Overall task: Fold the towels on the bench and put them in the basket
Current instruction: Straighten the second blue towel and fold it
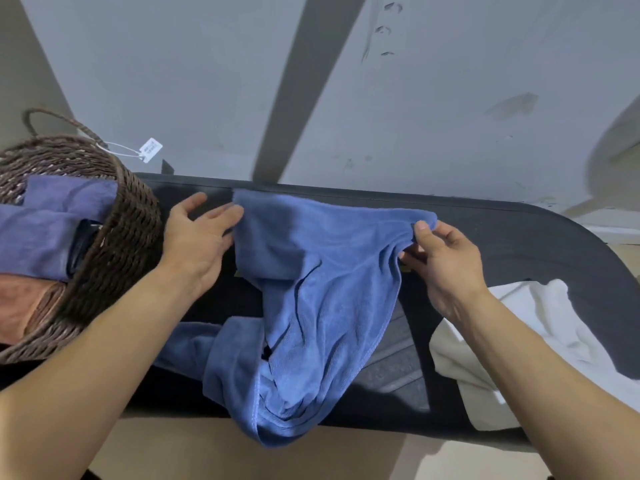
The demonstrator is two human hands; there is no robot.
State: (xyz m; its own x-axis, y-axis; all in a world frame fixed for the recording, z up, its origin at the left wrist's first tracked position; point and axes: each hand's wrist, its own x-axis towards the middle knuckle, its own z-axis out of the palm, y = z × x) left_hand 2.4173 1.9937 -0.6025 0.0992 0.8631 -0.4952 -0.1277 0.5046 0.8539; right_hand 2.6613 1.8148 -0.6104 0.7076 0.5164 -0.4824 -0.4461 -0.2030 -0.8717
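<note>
A blue towel lies rumpled across the black bench, its lower end hanging over the near edge. My right hand pinches the towel's far right corner between thumb and fingers. My left hand has straight fingers, with the fingertips touching the towel's far left corner. A white towel lies crumpled on the right part of the bench. The brown wicker basket stands at the left end and holds folded purple-blue towels and an orange one.
A pale wall rises right behind the bench. A white price tag hangs from the basket's handle. Beige floor shows below the bench's near edge.
</note>
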